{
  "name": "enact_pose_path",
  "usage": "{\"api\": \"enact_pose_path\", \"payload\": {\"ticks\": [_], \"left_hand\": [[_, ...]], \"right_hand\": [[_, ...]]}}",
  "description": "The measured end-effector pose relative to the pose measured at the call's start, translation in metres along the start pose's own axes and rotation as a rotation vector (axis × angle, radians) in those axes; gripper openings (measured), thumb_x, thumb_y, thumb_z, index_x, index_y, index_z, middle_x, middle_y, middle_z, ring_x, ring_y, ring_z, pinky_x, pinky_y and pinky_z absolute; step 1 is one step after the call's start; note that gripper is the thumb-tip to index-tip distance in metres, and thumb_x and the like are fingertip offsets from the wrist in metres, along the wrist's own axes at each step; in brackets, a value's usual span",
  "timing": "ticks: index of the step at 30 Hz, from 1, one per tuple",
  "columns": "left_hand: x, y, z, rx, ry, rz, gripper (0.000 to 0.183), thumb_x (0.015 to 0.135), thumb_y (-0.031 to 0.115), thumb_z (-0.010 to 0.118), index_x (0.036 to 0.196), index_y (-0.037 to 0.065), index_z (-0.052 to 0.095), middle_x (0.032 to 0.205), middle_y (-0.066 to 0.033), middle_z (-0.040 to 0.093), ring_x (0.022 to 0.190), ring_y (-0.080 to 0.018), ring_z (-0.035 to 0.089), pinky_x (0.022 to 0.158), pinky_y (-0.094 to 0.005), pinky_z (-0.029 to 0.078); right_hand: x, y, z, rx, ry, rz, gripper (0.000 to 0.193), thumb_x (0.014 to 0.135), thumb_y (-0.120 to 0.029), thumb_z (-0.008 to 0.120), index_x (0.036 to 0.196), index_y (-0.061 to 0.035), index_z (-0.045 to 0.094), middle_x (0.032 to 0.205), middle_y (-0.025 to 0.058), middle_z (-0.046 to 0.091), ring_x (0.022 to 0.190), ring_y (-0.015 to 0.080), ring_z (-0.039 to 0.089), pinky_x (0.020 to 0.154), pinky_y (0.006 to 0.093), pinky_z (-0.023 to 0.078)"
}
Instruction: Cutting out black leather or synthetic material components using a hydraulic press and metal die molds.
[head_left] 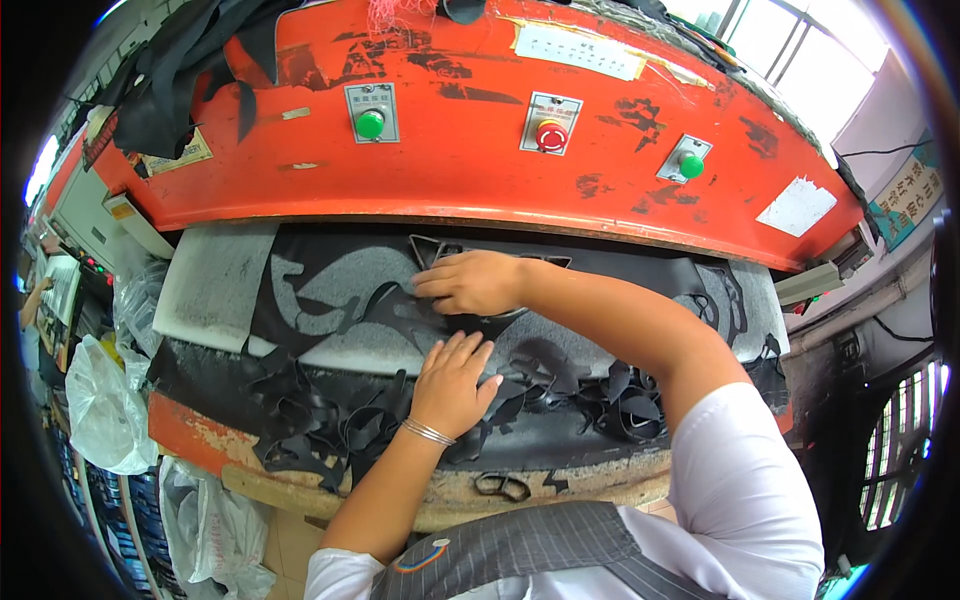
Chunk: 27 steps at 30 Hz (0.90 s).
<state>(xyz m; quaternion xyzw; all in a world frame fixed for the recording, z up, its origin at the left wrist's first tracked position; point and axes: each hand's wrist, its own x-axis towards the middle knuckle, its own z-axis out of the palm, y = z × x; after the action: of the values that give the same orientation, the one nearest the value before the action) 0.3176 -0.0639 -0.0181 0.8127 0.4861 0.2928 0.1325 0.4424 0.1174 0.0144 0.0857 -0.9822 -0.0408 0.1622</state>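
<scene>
A dark sheet of leather-like material [630, 262] with shaped cut-outs lies on the pale cutting board [205, 285] under the red press. On the sheet rests a metal cutting die [427, 247], an angular frame partly hidden by my right hand [475, 282]. The fingers of that hand are bent down over the die's near side and close around its edge; their tips are partly hidden. Nearer to me, my left hand [450, 385] lies palm down with fingers stretched at the front of the board, on the black material, holding nothing.
The red press beam [450, 180] spans the back, with two green buttons [370, 124] and a red button [551, 137]. Tangled black scraps [340, 420] lie along the front. A small dark looped piece [502, 487] sits on the worn front ledge [430, 515]. Plastic bags [108, 405] hang at left.
</scene>
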Motion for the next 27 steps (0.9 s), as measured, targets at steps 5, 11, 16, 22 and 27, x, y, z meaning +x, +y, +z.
{"api": "enact_pose_path", "payload": {"ticks": [5,11,16,22,27], "left_hand": [[0.013,-0.016,0.020,0.086,-0.155,-0.086,0.055,0.085,0.035,0.063,0.130,0.004,0.055,0.139,-0.0146,0.050,0.133,-0.0318,0.042,0.112,-0.0467,0.028],[0.011,-0.023,0.018,0.074,-0.108,-0.098,0.052,0.082,0.033,0.067,0.125,0.004,0.060,0.136,-0.0156,0.053,0.132,-0.0323,0.044,0.111,-0.0463,0.029],[0.039,-0.030,0.017,-0.039,0.035,-0.108,0.045,0.078,0.022,0.072,0.116,0.002,0.063,0.112,-0.0134,0.065,0.109,-0.0326,0.057,0.095,-0.0430,0.042],[0.099,-0.060,0.026,-0.067,0.138,-0.237,0.055,0.072,0.016,0.077,0.123,0.002,0.060,0.096,-0.0097,0.063,0.094,-0.0286,0.056,0.085,-0.0386,0.044],[0.119,-0.098,0.030,0.085,0.019,-0.162,0.040,0.072,0.019,0.077,0.110,0.007,0.070,0.089,-0.0080,0.060,0.091,-0.0281,0.055,0.082,-0.0393,0.044]], "right_hand": [[-0.004,0.051,0.019,0.115,-0.161,-0.129,0.017,0.078,-0.017,0.056,0.074,-0.0045,0.068,0.084,0.0104,0.066,0.096,0.0280,0.062,0.104,0.0430,0.043],[-0.027,0.053,-0.090,-0.111,0.036,-0.105,0.017,0.071,-0.018,0.060,0.081,-0.0040,0.064,0.080,0.0069,0.057,0.087,0.0251,0.060,0.097,0.0427,0.047],[-0.123,0.029,-0.161,-0.312,-0.104,0.838,0.013,0.078,-0.018,0.062,0.087,-0.0080,0.065,0.092,0.0090,0.063,0.094,0.0285,0.061,0.079,0.0444,0.050],[-0.199,-0.010,-0.059,0.070,0.139,1.543,0.022,0.084,-0.026,0.065,0.097,-0.0092,0.072,0.095,0.0177,0.068,0.094,0.0381,0.064,0.084,0.0457,0.051],[-0.183,-0.006,-0.025,0.147,0.163,1.782,0.022,0.084,-0.026,0.065,0.099,-0.0115,0.073,0.095,0.0178,0.069,0.094,0.0369,0.065,0.084,0.0457,0.051]]}}
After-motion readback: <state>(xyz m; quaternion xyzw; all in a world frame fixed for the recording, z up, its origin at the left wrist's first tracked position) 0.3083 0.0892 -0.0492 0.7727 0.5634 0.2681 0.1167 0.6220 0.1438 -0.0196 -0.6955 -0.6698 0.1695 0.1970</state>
